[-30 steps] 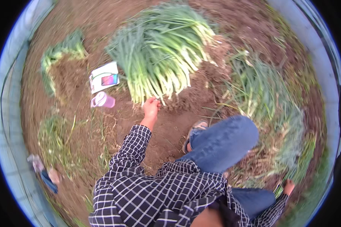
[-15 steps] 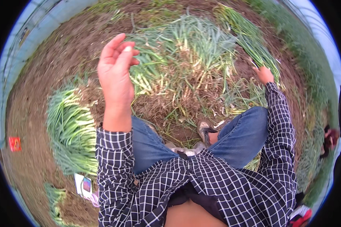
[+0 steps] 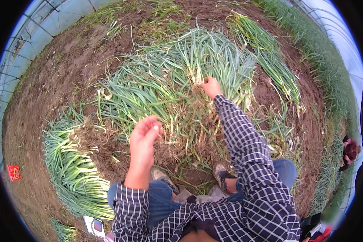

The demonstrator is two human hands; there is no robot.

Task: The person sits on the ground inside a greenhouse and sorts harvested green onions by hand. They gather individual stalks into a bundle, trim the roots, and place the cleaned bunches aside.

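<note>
I squat over a big loose heap of green onions [image 3: 177, 80] lying on brown soil. My right hand [image 3: 210, 86], on a checked sleeve, reaches forward into the heap's middle and closes on a few stalks near their pale root ends. My left hand [image 3: 145, 137] hovers closer to me above the heap's near edge, seen from the back, fingers loosely extended and holding nothing. My knees in blue jeans and both shoes [image 3: 222, 174] show below the hands.
A tidy bundle of green onions [image 3: 72, 169] lies to my left, and another row [image 3: 270, 60] runs at the far right. A red packet [image 3: 14, 172] and a white flat object [image 3: 94, 226] lie on the soil. Plastic greenhouse wall [image 3: 16, 52] curves left. Another person [image 3: 349, 150] is at the right edge.
My left hand has dropped from high in front of the camera to just above the heap. My right hand has moved in from the far right and closed on stalks.
</note>
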